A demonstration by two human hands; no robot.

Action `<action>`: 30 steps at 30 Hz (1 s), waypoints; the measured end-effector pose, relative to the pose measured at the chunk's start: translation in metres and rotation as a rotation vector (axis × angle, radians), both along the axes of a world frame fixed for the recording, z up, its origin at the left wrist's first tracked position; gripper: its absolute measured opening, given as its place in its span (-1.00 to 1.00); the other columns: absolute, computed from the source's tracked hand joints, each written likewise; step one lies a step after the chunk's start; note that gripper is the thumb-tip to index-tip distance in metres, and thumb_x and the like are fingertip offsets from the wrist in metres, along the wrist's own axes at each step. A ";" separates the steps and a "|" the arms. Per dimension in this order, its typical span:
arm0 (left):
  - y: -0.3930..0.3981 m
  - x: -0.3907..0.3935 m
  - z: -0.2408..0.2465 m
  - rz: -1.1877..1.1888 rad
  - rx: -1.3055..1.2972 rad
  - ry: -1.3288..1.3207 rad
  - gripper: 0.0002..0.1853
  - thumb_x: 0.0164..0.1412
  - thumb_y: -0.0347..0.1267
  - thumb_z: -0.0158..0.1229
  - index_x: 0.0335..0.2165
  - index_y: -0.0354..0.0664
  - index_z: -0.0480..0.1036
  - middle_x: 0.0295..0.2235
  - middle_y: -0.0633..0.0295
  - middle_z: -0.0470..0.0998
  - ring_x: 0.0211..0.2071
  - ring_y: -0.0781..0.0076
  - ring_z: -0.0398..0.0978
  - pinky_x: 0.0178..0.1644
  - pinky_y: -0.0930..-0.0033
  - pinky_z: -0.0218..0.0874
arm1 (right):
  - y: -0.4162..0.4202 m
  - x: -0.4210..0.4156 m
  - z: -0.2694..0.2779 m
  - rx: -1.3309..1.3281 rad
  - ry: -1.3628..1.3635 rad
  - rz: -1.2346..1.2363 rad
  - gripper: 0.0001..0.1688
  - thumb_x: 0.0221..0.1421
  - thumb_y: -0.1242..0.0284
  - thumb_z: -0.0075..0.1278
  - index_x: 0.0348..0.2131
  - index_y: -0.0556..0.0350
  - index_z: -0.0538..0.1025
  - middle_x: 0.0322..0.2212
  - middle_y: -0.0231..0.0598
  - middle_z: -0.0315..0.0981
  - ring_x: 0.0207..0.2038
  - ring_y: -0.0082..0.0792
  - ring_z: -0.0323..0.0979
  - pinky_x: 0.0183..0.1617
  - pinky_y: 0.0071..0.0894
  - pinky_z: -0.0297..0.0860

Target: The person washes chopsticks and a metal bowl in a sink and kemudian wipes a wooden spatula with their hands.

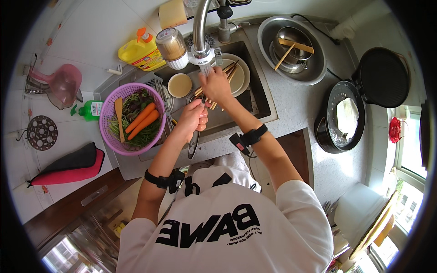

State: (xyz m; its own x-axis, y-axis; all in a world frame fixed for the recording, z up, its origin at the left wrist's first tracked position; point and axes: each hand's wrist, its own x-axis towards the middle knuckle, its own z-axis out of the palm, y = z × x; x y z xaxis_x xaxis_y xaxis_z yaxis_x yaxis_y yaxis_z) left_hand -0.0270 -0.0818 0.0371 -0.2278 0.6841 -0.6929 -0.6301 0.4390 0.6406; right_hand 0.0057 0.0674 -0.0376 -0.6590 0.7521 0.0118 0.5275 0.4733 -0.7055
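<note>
My left hand (195,118) is closed around a metal utensil; its long handle (194,145) sticks out below the fist, over the sink's front edge. Just above it, my right hand (218,85) is bent under water running from the tap (203,63). Several wooden chopsticks (233,72) show on both sides of the right hand; whether its fingers grip them or the utensil is hidden. Behind that hand, pale bowls or plates (245,82) are stacked in the sink (264,102). A round cream-coloured dish (180,85) stands left of the tap stream.
A purple basket (104,128) holds carrots, greens and a wooden spatula. Detergent (141,54) and a green pump bottle (91,110) stand nearby. Right lie a metal basin (264,47) with nested bowls and an open-lidded electric pan (321,133) holding something white.
</note>
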 end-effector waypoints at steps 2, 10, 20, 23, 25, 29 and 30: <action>0.001 0.001 -0.002 -0.008 -0.004 0.047 -0.85 0.36 -0.40 -0.25 -0.28 -0.20 0.26 -0.62 0.47 0.08 -0.70 0.75 -0.06 -0.68 0.60 -0.27 | 0.003 -0.004 -0.020 0.194 0.095 -0.034 -0.37 0.03 0.03 -0.02 -0.20 0.28 0.49 -0.44 0.11 0.52 -0.33 0.07 0.51 -0.17 0.03 0.40; -0.002 0.003 0.008 -0.099 -0.048 0.018 -0.80 0.40 -0.29 -0.21 -0.36 -0.14 0.23 -0.64 0.48 0.06 -0.73 0.74 -0.09 -0.70 0.58 -0.29 | 0.060 -0.012 -0.021 -1.165 0.176 0.284 -0.53 -0.17 0.14 0.29 -0.28 0.02 0.60 -0.39 -0.40 0.54 -0.41 -0.46 0.48 -0.41 -0.38 0.42; 0.040 -0.018 -0.033 -0.063 0.033 0.113 -0.69 0.40 -0.18 -0.19 -0.44 -0.08 0.25 -0.68 0.48 0.11 -0.74 0.69 0.01 -0.71 0.58 -0.15 | 0.047 -0.023 -0.051 -1.512 0.793 -0.487 -0.79 0.11 0.43 0.04 -0.36 0.27 0.53 -0.52 -0.18 0.48 -0.50 -0.32 0.47 -0.45 -0.26 0.41; 0.084 -0.019 -0.057 -0.026 -0.053 0.215 -0.67 0.36 -0.21 -0.26 -0.52 -0.04 0.24 -0.72 0.45 0.18 -0.78 0.67 0.04 -0.74 0.55 -0.18 | 0.023 -0.042 -0.084 -0.977 0.814 -0.582 -0.76 0.22 0.43 -0.06 -0.22 0.27 0.48 -0.49 -0.31 0.45 -0.51 -0.49 0.35 -0.51 -0.38 0.32; 0.073 -0.041 -0.072 -0.091 -0.041 0.133 -0.60 0.37 -0.14 -0.26 -0.60 0.01 0.20 -0.75 0.48 0.14 -0.82 0.69 -0.01 -0.75 0.55 -0.24 | 0.010 -0.028 -0.042 -0.940 0.630 -0.421 -0.76 0.22 0.43 -0.06 -0.22 0.24 0.51 -0.53 -0.37 0.44 -0.53 -0.57 0.33 -0.51 -0.43 0.31; 0.089 -0.042 -0.057 -0.050 -0.046 0.013 -0.67 0.36 -0.21 -0.17 -0.55 -0.02 0.20 -0.72 0.51 0.13 -0.78 0.72 -0.01 -0.74 0.59 -0.22 | 0.013 -0.010 -0.018 -1.058 0.617 -0.432 -0.72 0.20 0.39 -0.02 -0.43 0.23 0.59 -0.68 -0.37 0.40 -0.71 -0.54 0.26 -0.63 -0.38 0.26; 0.092 -0.031 -0.053 -0.050 -0.042 0.040 -0.69 0.36 -0.23 -0.17 -0.54 -0.03 0.21 -0.70 0.51 0.14 -0.77 0.72 0.00 -0.74 0.59 -0.22 | 0.017 -0.010 -0.023 -0.951 0.590 -0.451 -0.67 0.19 0.36 0.00 -0.51 0.24 0.59 -0.71 -0.35 0.40 -0.75 -0.51 0.25 -0.68 -0.34 0.24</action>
State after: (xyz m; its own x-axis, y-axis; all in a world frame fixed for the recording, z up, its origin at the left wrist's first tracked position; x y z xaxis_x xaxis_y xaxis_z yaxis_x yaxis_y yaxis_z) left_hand -0.0580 0.0099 -0.0156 -0.2223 0.6659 -0.7122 -0.5806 0.4964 0.6454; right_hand -0.0041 0.0849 -0.0603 -0.4146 0.7846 -0.4610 -0.0098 -0.5104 -0.8599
